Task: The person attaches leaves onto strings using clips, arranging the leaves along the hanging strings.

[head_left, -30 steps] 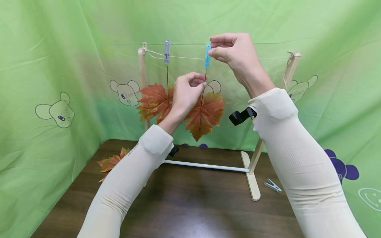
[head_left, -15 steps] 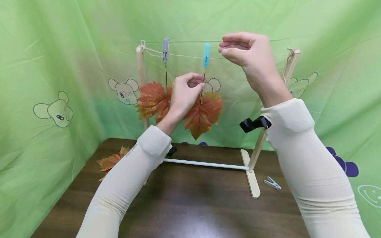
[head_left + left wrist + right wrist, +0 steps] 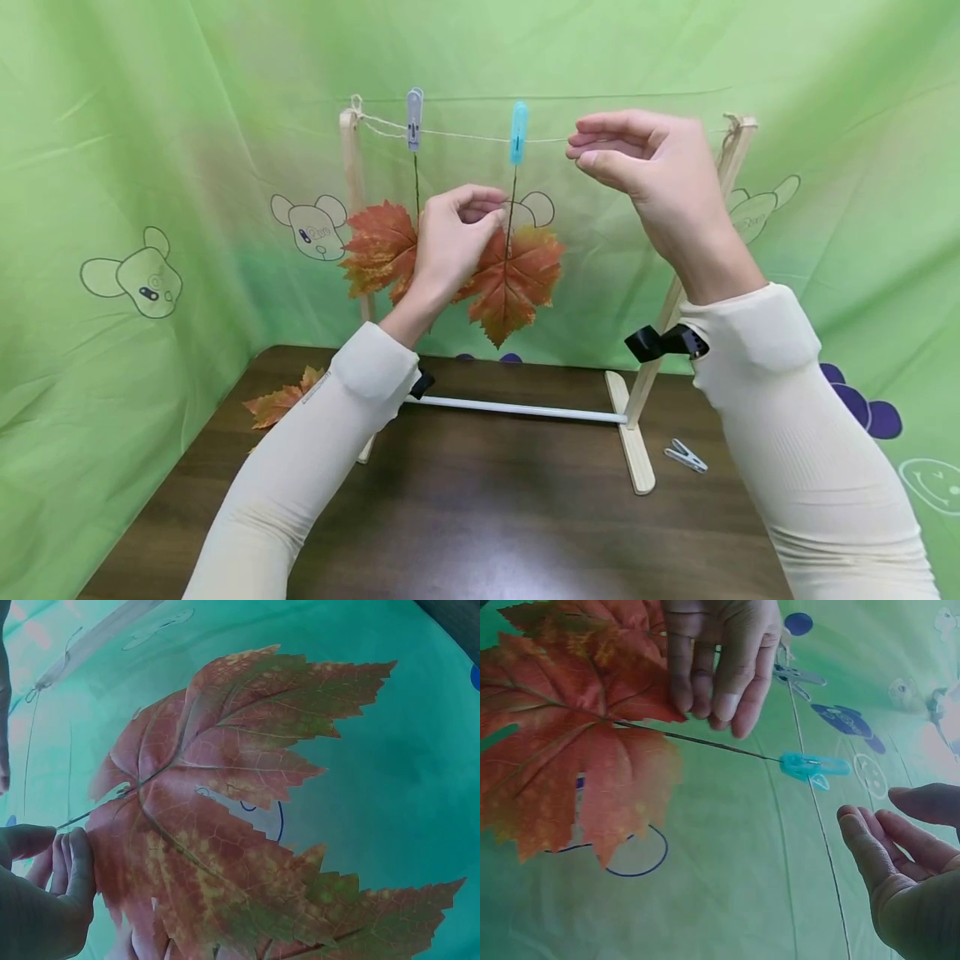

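From where I stand, a green curtain point(image 3: 262, 50) hangs behind the rack and a brown table point(image 3: 525, 517) sits under it. The rack point(image 3: 517, 409) has a string point(image 3: 465, 135) across its top, and I'd call the hanging work more than half done. In front of the rack's right half, the right hand point(image 3: 667, 192) is held up near the string, thumb and fingers parted, holding nothing. The left hand point(image 3: 453, 242), by the rack's middle, leaves only a narrow gap between thumb and fingers, just beside a stem; whether a fingertip brushes it I can't tell.

Two leaves are up: the near-centre leaf point(image 3: 517, 279) and the left-hand leaf point(image 3: 380, 250), partly behind the left hand, both below the rack's string. The table leaf point(image 3: 276, 407) lies left of the rack, partly hidden by a sleeve, and seems to be what's left. The blue peg point(image 3: 518, 133) and grey peg point(image 3: 415, 121) grip the two stems on the rack's string; the loose peg point(image 3: 693, 461) lies right of the rack's foot, unused
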Tool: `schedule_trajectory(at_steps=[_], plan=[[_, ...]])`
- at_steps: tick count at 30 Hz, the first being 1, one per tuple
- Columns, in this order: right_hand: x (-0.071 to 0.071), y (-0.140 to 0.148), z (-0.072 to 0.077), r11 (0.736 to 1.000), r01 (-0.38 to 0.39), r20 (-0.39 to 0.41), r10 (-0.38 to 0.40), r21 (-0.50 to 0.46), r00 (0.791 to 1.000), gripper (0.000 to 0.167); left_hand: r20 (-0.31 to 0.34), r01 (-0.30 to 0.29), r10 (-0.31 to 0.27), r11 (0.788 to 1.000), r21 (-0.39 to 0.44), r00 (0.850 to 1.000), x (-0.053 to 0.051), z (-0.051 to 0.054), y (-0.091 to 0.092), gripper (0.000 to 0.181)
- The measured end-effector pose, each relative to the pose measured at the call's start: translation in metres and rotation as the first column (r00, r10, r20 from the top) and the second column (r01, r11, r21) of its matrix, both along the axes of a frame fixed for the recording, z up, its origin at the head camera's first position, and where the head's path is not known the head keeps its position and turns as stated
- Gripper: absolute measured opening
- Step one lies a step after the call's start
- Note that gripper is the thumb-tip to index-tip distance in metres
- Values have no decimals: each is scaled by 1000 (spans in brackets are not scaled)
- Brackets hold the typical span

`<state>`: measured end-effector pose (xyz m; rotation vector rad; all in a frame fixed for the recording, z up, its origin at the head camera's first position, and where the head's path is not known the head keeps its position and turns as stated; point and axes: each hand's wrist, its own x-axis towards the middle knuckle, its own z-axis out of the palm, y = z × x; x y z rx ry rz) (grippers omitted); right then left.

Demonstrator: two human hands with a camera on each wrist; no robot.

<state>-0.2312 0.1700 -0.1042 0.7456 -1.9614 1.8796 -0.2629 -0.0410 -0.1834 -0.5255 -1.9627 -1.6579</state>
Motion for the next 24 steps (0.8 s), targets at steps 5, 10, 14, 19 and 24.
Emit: schedule_trajectory(at_steps=[5,10,14,19,24], plan=[[7,3,-11,998,19,-3,-19,56,1000,31,11,15,-15,1000,3,1000,10,-1,-7,15],[14,8,-24,990,45,2,-45,134,999,31,18,24,-24,1000,-14,1000,21,-5,-14,14],[19,13,-34,973,78,3,-80,218,997,30,13,17,-16,999,-49,1000,29,-8,-19,13],[24,18,-45,954,103,0,-107,283,994,31,13,5,-4,996,-88,1000,38,-15,-26,14],[28,23,-56,940,120,-2,-126,320,992,29,25,4,-1,993,-119,1000,45,-25,-35,15]])
